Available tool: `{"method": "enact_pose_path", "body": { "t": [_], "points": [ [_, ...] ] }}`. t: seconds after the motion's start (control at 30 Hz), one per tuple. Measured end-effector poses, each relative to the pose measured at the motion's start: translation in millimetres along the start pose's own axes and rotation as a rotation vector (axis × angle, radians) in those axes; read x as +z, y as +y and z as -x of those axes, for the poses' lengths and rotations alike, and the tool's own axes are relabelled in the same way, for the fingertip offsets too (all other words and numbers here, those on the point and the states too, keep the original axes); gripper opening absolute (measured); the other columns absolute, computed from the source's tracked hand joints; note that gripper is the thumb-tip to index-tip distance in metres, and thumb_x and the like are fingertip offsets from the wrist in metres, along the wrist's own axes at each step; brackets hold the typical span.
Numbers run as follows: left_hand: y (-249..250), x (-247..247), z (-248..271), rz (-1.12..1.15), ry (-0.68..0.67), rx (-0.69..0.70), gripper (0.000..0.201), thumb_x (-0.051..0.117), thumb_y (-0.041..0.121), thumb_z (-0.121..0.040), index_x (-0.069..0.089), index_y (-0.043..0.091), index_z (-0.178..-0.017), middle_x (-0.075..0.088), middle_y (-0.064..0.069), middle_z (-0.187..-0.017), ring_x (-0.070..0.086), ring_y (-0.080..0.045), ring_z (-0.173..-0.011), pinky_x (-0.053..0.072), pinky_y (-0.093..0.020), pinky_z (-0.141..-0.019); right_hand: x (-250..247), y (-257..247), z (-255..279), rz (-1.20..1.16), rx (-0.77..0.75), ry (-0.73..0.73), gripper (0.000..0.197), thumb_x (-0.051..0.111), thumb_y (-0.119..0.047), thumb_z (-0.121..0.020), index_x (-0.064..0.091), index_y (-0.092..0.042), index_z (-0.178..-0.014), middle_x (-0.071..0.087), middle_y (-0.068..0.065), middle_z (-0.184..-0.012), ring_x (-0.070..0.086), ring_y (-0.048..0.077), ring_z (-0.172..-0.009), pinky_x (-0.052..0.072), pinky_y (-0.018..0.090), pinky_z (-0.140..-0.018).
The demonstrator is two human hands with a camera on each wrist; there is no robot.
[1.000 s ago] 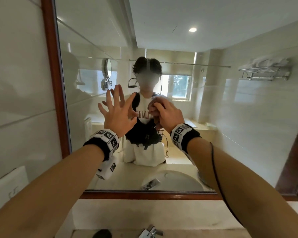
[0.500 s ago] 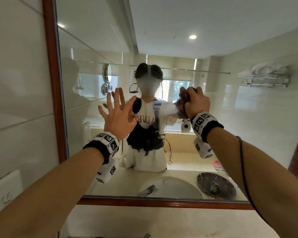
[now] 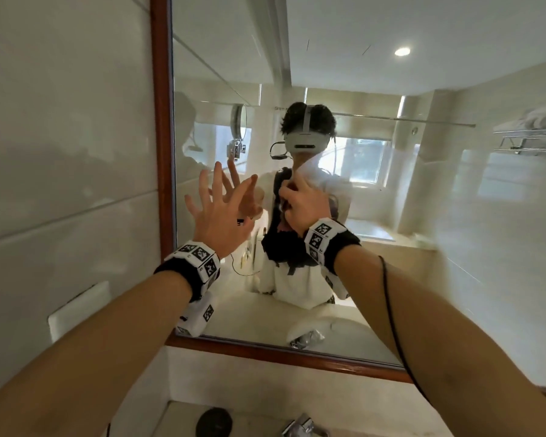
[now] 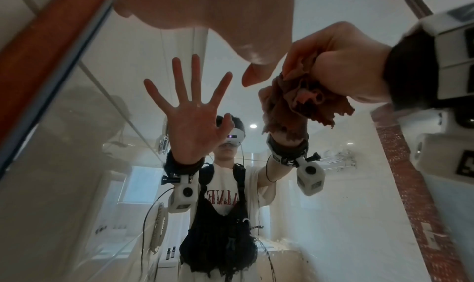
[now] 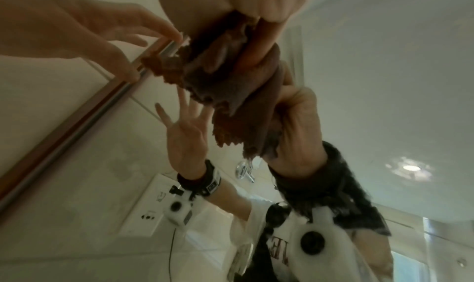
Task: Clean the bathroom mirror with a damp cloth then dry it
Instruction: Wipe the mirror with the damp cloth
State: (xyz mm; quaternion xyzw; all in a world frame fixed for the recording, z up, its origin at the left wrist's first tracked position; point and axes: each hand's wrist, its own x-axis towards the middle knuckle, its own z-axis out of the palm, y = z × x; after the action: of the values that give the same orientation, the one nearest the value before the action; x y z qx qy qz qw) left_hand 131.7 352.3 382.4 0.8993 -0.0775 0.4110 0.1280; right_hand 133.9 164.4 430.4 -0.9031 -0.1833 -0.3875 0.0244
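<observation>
The right hand [image 3: 303, 205] grips a bunched brown cloth [image 4: 305, 99] against the mirror [image 3: 423, 216] at frame centre. The left hand [image 3: 221, 212], left of centre, has its fingers spread straight, grip empty, at the glass.

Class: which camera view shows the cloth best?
The left wrist view: the brown cloth shows unblocked, bunched in the right hand against the mirror. The right wrist view shows it close but blurred; in the head view the hand covers nearly all of it.
</observation>
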Motion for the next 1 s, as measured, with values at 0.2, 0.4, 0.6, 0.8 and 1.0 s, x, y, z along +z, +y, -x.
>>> {"method": "enact_pose_path", "body": {
  "t": [0.2, 0.4, 0.6, 0.8, 1.0],
  "points": [
    [12, -2, 0, -0.009, -0.029, 0.013, 0.084, 0.067, 0.047, -0.084, 0.019, 0.041, -0.152, -0.018, -0.006, -0.164, -0.015, -0.037, -0.150, 0.010, -0.075, -0.110, -33, 49, 16, -0.027, 0.131, 0.086, 0.035, 0.063, -0.016, -0.081, 0.062, -0.016, -0.116, 0.049, 0.005, -0.129, 0.057, 0.032, -0.100, 0.051, 0.041, -0.087],
    [47, -8, -2, 0.005, -0.017, 0.056, 0.085, 0.063, 0.048, -0.086, 0.012, 0.043, -0.154, -0.017, -0.011, -0.164, -0.015, -0.039, -0.150, 0.008, -0.075, -0.111, -66, 101, 37, -0.071, 0.363, 0.225, 0.046, 0.053, -0.025, -0.090, 0.046, -0.022, -0.136, 0.044, 0.013, -0.129, 0.057, 0.036, -0.096, 0.053, 0.043, -0.079],
    [57, -7, -5, 0.050, -0.026, 0.051, 0.080, 0.060, 0.049, -0.089, 0.014, 0.043, -0.154, -0.020, -0.007, -0.164, -0.018, -0.036, -0.149, 0.003, -0.073, -0.111, -55, 99, 51, 0.019, 0.247, 0.042, 0.088, 0.065, -0.031, -0.079, 0.012, -0.028, -0.149, 0.025, 0.011, -0.146, 0.060, 0.037, -0.093, 0.057, 0.045, -0.078],
    [34, -2, 2, 0.017, -0.032, 0.031, 0.084, 0.063, 0.048, -0.087, 0.014, 0.042, -0.154, -0.019, -0.010, -0.164, -0.017, -0.037, -0.150, 0.007, -0.074, -0.112, -38, 69, 38, 0.093, 0.060, 0.071, 0.039, 0.041, -0.047, -0.096, 0.037, -0.035, -0.132, 0.056, 0.005, -0.127, 0.059, 0.028, -0.105, 0.051, 0.042, -0.089],
    [-3, 3, 7, -0.014, -0.029, -0.003, 0.080, 0.066, 0.049, -0.085, 0.023, 0.040, -0.152, -0.016, -0.008, -0.165, -0.011, -0.038, -0.150, 0.011, -0.074, -0.111, -5, 15, 22, 0.138, -0.137, 0.018, 0.034, 0.071, -0.024, -0.082, 0.062, -0.012, -0.113, 0.053, 0.013, -0.122, 0.055, 0.033, -0.108, 0.053, 0.048, -0.082]
  ]
}}
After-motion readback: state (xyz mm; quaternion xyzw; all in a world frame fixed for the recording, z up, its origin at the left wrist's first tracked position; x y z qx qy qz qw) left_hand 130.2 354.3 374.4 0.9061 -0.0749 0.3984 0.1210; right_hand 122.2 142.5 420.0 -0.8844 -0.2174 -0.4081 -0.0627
